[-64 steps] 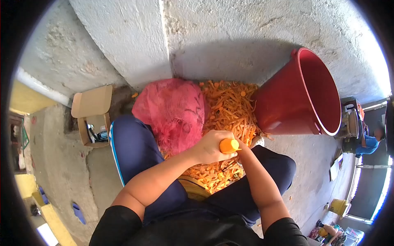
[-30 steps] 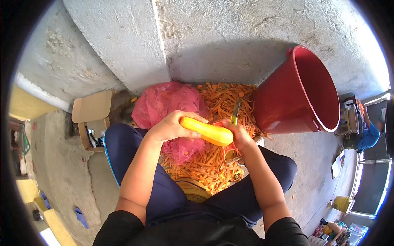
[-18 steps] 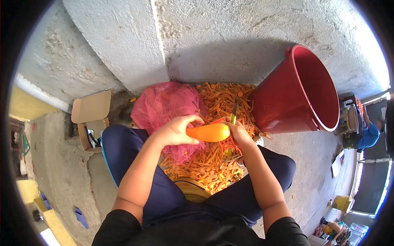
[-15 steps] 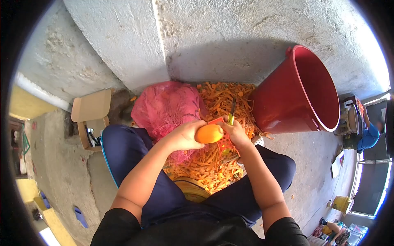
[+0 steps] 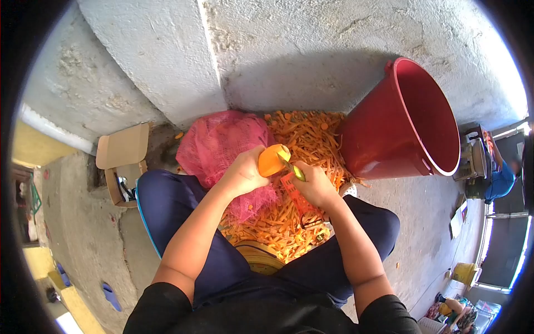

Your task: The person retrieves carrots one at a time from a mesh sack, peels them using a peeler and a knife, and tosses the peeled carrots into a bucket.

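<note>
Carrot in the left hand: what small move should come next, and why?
Probably a short trimming cut at the exposed end of the carrot: the left hand grips its body, and the right hand holds the knife, blade at or very near that end.

Knife [image 5: 299,174] and carrot [image 5: 270,162] bar the middle; beyond (over the peelings [image 5: 306,136]) there's room.

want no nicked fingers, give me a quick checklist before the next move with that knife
1. Carrot gripped: ok, in the left hand.
2. Knife held by its green handle: ok, in the right hand.
3. Left fingertips clear of the blade: cannot tell, partly hidden.
4. Right hand free of other tools: not ok, the orange-red tool is there too.
5. Red bucket uncovered: ok.
</note>
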The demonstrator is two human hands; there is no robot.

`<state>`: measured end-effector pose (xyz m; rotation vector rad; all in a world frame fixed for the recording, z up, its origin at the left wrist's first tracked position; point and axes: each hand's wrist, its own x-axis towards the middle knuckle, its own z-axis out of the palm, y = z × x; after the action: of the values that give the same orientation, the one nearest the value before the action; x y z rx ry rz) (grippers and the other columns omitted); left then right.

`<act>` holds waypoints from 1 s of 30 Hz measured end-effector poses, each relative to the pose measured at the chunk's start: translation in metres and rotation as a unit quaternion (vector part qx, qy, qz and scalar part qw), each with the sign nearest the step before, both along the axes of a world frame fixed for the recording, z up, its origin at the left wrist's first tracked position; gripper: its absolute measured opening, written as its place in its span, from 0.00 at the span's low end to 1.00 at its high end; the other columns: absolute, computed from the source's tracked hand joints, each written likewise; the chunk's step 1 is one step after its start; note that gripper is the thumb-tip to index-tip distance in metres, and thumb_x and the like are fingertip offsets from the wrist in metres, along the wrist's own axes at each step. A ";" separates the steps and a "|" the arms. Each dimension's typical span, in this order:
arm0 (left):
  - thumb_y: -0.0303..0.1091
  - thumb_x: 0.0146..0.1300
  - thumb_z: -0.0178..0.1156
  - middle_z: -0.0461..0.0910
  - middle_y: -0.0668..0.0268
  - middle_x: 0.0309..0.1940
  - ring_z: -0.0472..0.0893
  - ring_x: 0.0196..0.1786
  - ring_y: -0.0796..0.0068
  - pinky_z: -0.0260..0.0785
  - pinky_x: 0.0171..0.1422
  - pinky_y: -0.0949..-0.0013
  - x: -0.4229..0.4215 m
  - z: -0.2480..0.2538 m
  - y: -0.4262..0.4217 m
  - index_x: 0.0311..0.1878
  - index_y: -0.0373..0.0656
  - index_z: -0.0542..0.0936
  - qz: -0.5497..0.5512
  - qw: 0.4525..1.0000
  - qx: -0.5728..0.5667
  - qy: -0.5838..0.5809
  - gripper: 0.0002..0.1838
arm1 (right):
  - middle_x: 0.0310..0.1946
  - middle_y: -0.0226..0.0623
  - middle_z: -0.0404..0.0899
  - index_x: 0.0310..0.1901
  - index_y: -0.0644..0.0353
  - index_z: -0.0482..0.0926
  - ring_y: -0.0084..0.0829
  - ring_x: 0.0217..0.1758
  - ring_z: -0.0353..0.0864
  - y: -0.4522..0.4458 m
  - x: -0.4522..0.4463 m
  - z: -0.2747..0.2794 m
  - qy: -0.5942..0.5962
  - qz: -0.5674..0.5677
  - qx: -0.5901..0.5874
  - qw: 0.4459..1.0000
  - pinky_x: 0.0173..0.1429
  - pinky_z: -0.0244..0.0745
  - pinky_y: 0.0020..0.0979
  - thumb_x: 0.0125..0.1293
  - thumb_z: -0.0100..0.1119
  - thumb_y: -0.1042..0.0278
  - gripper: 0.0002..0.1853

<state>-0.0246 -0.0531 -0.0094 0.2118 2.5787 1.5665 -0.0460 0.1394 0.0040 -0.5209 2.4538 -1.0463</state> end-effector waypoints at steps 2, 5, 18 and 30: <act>0.22 0.35 0.62 0.74 0.59 0.30 0.76 0.35 0.66 0.66 0.41 0.69 -0.001 -0.002 -0.001 0.38 0.39 0.70 0.001 1.000 -0.011 -0.001 0.21 | 0.18 0.50 0.69 0.29 0.66 0.66 0.45 0.24 0.70 0.000 0.000 0.000 -0.003 -0.002 -0.004 1.000 0.32 0.63 0.38 0.52 0.50 0.67 0.10; 0.23 0.34 0.62 0.75 0.56 0.28 0.76 0.36 0.57 0.66 0.39 0.66 -0.001 0.002 0.000 0.36 0.38 0.70 -0.001 1.000 0.000 -0.003 0.20 | 0.18 0.50 0.69 0.29 0.66 0.66 0.45 0.24 0.69 0.001 0.000 0.003 -0.012 -0.002 -0.004 1.000 0.32 0.63 0.38 0.52 0.50 0.67 0.10; 0.23 0.33 0.62 0.75 0.54 0.29 0.76 0.36 0.56 0.67 0.39 0.64 -0.001 0.005 -0.007 0.37 0.40 0.72 -0.071 0.997 -0.038 -0.009 0.22 | 0.27 0.54 0.73 0.30 0.64 0.70 0.53 0.35 0.72 0.002 -0.003 -0.016 -0.033 0.027 0.043 0.998 0.39 0.66 0.44 0.49 0.47 0.66 0.10; 0.23 0.33 0.62 0.75 0.58 0.33 0.76 0.37 0.63 0.67 0.42 0.67 0.004 -0.005 -0.004 0.43 0.41 0.71 -0.054 0.994 -0.092 0.029 0.26 | 0.25 0.54 0.74 0.27 0.65 0.71 0.53 0.34 0.73 -0.001 -0.004 -0.029 -0.013 0.007 0.010 1.000 0.39 0.67 0.44 0.48 0.48 0.66 0.10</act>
<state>-0.0201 -0.0568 -0.0148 0.3765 2.6843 1.2977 -0.0495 0.1381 -0.0254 -0.5134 2.4317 -1.0165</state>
